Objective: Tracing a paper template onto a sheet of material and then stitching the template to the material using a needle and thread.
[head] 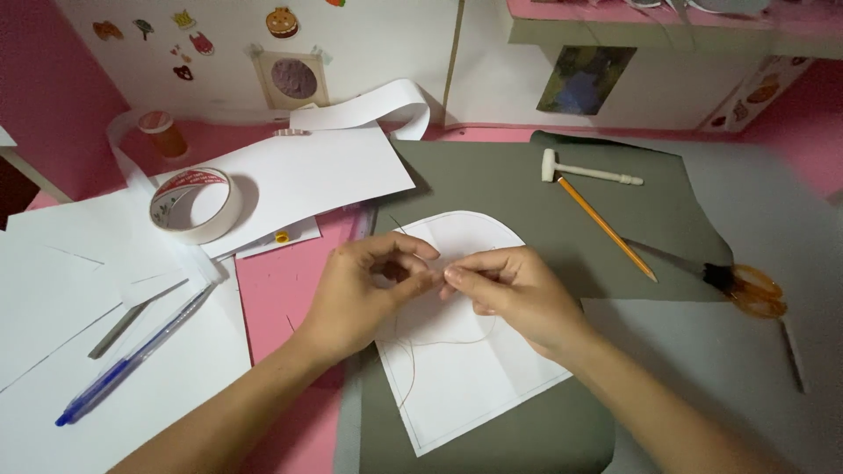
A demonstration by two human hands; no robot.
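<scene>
A thin tan thread, limp, light and best pinched near its end, is nipped between the fingertips of the left hand and right hand, trailing below them over a white paper pattern on grey sheet.

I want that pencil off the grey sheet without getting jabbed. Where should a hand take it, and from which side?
Probably at the middle of the pencil, from above, fingers across its sides. It lies flat and slanted on the grey sheet, point toward the scissors, blunt end by the small white mallet. Mid-shaft is bare and away from both.
</scene>
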